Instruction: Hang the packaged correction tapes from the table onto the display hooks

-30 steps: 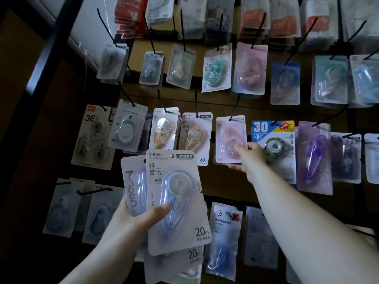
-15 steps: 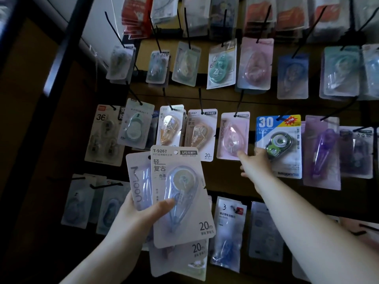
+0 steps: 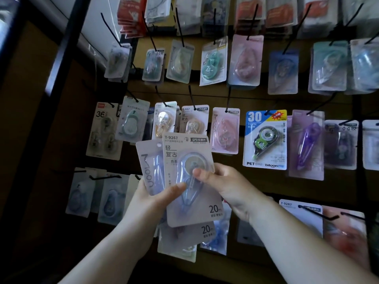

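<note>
Correction tapes (image 3: pixel 151 167) gripped in my left hand (image 3: pixel 151 203); right hand (image 3: pixel 227 187) pinches front pack (image 3: pixel 184 148) (T-9267), probably next onto hook (image 3: pixel 191 97) above it.

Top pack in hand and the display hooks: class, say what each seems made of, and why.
Top pack: matte printed card, probably paperboard, under a clear glossy plastic blister; the tape shows through. Display hooks: thin dark rods, likely coated metal wire; finish unclear.

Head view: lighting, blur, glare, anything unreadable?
Head view: dim overall, left edge near black; T-9267 pack and bitoon pack readable; top row and the pink pack at lower right smeared; soft glare on the teal blister upper right.
</note>
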`<state>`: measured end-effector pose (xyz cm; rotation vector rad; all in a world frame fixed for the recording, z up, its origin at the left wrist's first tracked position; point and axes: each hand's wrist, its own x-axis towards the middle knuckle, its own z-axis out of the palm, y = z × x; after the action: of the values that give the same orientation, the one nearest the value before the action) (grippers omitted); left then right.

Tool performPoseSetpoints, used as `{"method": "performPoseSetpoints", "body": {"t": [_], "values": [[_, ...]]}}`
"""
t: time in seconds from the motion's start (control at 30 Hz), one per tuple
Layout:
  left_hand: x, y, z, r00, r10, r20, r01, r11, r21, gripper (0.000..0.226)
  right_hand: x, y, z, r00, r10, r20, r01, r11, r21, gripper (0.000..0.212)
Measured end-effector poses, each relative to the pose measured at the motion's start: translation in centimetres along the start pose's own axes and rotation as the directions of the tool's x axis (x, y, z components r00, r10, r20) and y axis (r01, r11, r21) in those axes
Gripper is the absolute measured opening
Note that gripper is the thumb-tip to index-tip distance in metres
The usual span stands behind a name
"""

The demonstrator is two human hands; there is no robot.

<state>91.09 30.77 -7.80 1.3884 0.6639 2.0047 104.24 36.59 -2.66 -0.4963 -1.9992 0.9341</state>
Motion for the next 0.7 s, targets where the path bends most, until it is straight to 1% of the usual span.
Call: {"method": "performPoseSetpoints", "body": {"t": [0.1, 0.17, 0.2, 0.27, 0.3, 0.33, 0.43, 0.53, 0.63, 0.7], "values": [[0.0, -0.2, 0.0, 1.0, -0.018, -0.023, 0.017, 1.0, -0.026, 0.044, -0.1, 0.6, -0.2, 0.999, -0.009, -0.035, 0.013, 0.991, 0.131, 0.036], [0.0, -0.3, -0.1, 0.999, -0.032, -0.038, 0.031, 0.999, -0.016, 0.048, -0.2, 0.9, -0.3, 0.998, -0.014, -0.054, 0.024, 0.983, 0.183, 0.033], [0.1, -0.4, -0.2, 0.998, -0.029, -0.05, 0.029, 1.0, -0.009, 0.047, -0.2, 1.0, -0.2, 0.998, -0.015, -0.063, 0.027, 0.979, 0.201, 0.028], [0.2, -0.8, -0.6, 0.997, -0.019, -0.072, 0.02, 1.0, 0.003, 0.049, 0.0, 1.1, -0.3, 0.995, -0.013, -0.103, 0.038, 0.968, 0.246, 0.012], [0.2, -1.0, -0.9, 0.996, -0.019, -0.082, 0.02, 1.0, 0.011, 0.05, 0.2, 1.0, -0.4, 0.991, -0.011, -0.133, 0.046, 0.964, 0.261, 0.008], [0.2, -1.1, -1.1, 0.995, -0.022, -0.094, 0.024, 0.999, 0.021, 0.052, 0.4, 1.0, -0.5, 0.986, -0.009, -0.164, 0.053, 0.963, 0.263, 0.008], [0.1, -1.2, -1.9, 0.991, -0.025, -0.132, 0.029, 0.999, 0.029, 0.058, 1.3, 0.6, -1.0, 0.967, -0.009, -0.255, 0.071, 0.969, 0.235, 0.016], [0.0, -0.9, -2.8, 0.989, -0.03, -0.142, 0.033, 0.999, 0.016, 0.061, 2.5, -0.5, -1.6, 0.939, -0.029, -0.342, 0.102, 0.974, 0.2, 0.012], [0.0, -0.6, -4.2, 0.989, -0.042, -0.143, 0.046, 0.999, 0.029, 0.067, 3.8, -2.3, -1.9, 0.914, -0.096, -0.395, 0.131, 0.99, 0.061, 0.008], [0.1, -0.5, -5.1, 0.985, -0.053, -0.161, 0.058, 0.998, 0.025, 0.062, 4.8, -3.8, -1.8, 0.899, -0.139, -0.415, 0.152, 0.988, -0.001, 0.01]]}}
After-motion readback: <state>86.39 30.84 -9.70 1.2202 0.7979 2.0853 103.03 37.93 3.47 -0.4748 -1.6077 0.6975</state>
